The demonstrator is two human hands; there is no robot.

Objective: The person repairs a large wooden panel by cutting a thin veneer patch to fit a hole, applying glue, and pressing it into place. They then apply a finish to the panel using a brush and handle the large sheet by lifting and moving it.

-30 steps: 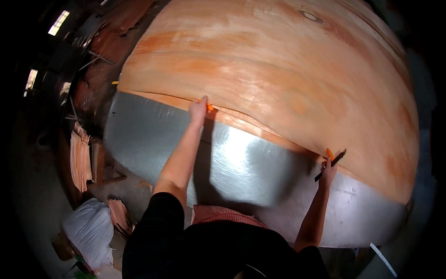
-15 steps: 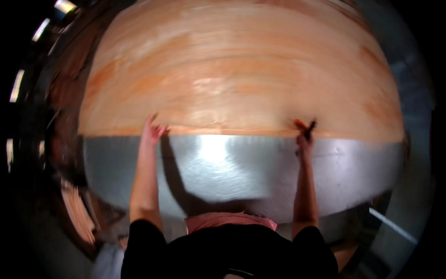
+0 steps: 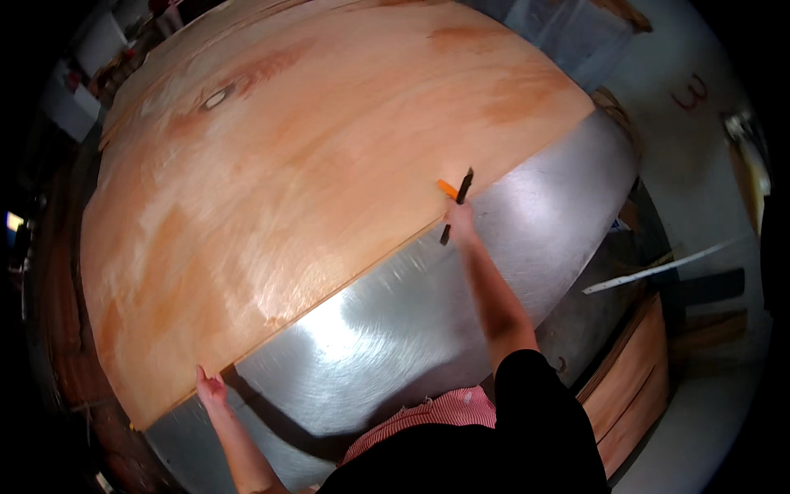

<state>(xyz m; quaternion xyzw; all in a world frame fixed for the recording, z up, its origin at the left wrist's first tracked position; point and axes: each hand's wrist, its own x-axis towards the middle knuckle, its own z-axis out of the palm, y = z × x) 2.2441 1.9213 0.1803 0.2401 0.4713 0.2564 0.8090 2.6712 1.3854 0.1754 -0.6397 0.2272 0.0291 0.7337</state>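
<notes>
A broad sheet of orange-brown wood veneer (image 3: 329, 165) lies over a shiny metal tabletop (image 3: 395, 305), its near edge running diagonally from lower left to upper right. At the lower-left part of that edge, my left hand (image 3: 212, 389) is closed at the sheet's border, thumb and finger on the rim; some of its fingers are hidden. Farther along the same edge, my right hand (image 3: 462, 219) is closed around a slim dark tool (image 3: 465, 186), which looks like a utility knife. An orange strip (image 3: 447, 188) sticks out beside it from the same hand.
A pale oval knot (image 3: 216, 99) marks the veneer. Stacked wood sheets (image 3: 629, 395) stand below right of the table. A white strip (image 3: 658, 269) lies near the grey floor (image 3: 699, 156) on the right. Clear plastic sheeting (image 3: 568, 37) hangs beyond the far corner.
My view has turned, so the sheet's edge now slants. My left hand's fingers, spread apart before, have closed at the edge. My right hand still holds the dark tool and orange strip.
</notes>
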